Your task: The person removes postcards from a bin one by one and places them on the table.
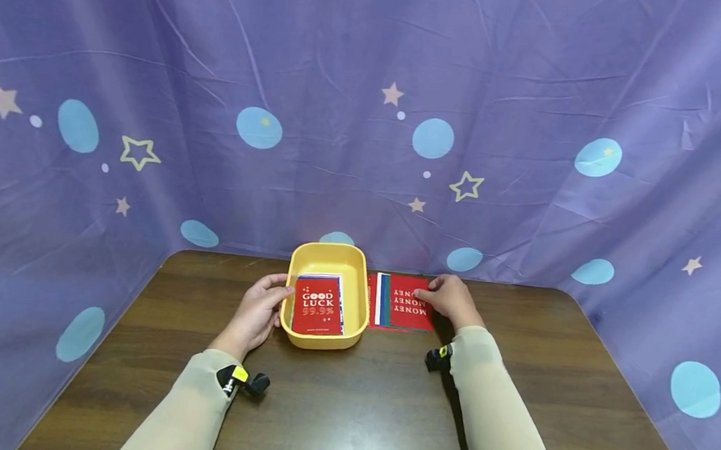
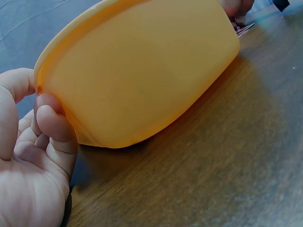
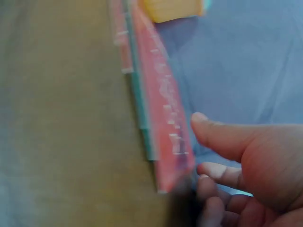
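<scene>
While the left grip [image 1: 258,315] pinches the yellow tray [image 1: 322,342], the right grip [image 1: 452,301], half-parted, touches fanned cards [image 1: 406,314] beside that tray on the desk [image 1: 335,404], hold unclear; probably light and bendy, they suit edge pinching.

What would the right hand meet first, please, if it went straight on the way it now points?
Probably the red MONEY card just at the right hand, though depth and contact are unclear.

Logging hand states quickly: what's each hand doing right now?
Left hand: holding the yellow tray by its rim.
Right hand: open at the red MONEY card; contact unclear.
</scene>
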